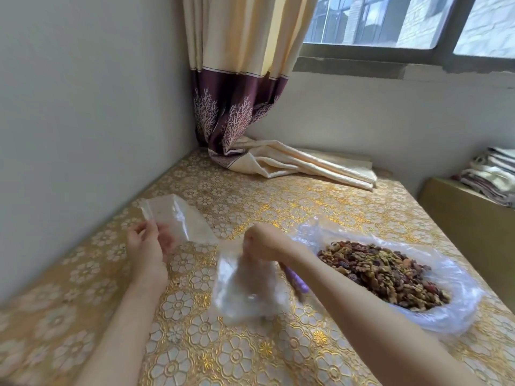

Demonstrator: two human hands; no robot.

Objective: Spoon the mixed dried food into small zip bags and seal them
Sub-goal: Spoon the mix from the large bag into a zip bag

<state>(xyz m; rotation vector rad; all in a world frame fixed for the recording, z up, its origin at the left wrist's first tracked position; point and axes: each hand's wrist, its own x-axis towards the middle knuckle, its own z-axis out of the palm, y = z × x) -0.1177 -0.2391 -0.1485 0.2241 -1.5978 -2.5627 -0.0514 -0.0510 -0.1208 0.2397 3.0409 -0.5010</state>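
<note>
Glossy floral tablecloth (228, 201); hands (147, 243) (262, 240) pinch clear crinkly bags (178, 215) (245, 288).

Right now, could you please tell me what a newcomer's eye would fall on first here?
The heap of brown and red mixed dried food in a clear plastic sack at right on the gold flower-patterned tablecloth. The left hand pinches an empty small clear zip bag; the right hand grips a crumpled clear plastic bag at centre.
</note>
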